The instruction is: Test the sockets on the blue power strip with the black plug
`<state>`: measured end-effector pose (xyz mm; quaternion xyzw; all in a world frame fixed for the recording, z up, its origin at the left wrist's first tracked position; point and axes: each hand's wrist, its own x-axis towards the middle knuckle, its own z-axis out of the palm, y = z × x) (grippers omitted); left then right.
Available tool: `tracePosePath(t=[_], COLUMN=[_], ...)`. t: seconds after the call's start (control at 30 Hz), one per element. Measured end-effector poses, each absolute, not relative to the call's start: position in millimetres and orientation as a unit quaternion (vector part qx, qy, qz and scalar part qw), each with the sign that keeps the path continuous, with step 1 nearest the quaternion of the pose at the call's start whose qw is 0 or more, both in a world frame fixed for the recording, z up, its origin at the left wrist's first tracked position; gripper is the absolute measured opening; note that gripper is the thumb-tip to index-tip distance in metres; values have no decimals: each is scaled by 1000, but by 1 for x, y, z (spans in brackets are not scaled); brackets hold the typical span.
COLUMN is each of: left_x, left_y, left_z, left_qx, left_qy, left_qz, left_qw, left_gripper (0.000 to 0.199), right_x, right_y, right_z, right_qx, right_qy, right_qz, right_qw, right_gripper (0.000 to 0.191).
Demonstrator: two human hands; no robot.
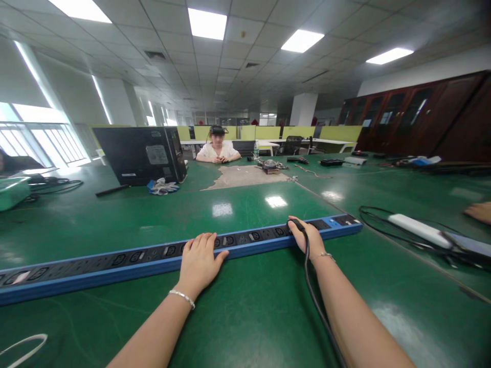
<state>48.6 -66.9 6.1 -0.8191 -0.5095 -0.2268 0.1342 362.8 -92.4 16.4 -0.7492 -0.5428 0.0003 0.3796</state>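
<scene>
One plug (295, 224), lower right, seemingly mid-insertion: right hand (308, 239) pinching it, left hand (200, 261) spread on strip (153, 254); straight pressure needed next.

A long blue power strip (245, 245), its black socketed face up, lies slightly aslant beneath the left grip (199, 259), running past the right grip (307, 237), which pinches a black plug (294, 224) against the sockets, its black cable (315, 301) trailing from that grip toward the wearer.
</scene>
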Motion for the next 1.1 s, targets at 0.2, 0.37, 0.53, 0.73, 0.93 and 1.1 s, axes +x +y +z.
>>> tracePosePath(t=[0.2,0.37,0.53,0.73,0.93,1.1], left_x=[48,47,47,47,48,49], left_y=[-67,-66,-65,-65,-66,-67], left_z=[6,5,4,4,5,5], left_qx=[-819,-819,-819,-820,-820,-818], left_qy=[-507,-506,-506,-500,-502,-509], left_qz=[-231,-231,-231,-238,-238,-231], left_qw=[137,139,142,143,138,138], left_gripper=[52,51,52,51,52,52], right_x=[365,361,364,365,363,363], right_y=[-91,-92,-92,-92,-88,-86], right_z=[17,18,15,5,-1,3], right_qx=[-749,-755,-752,-707,-719,-729], right_qy=[-557,-564,-561,-616,-586,-577], right_qz=[-16,-49,-43,-101,-112,-90], right_qw=[359,330,345,334,357,357], right_gripper=[40,41,38,37,37,39])
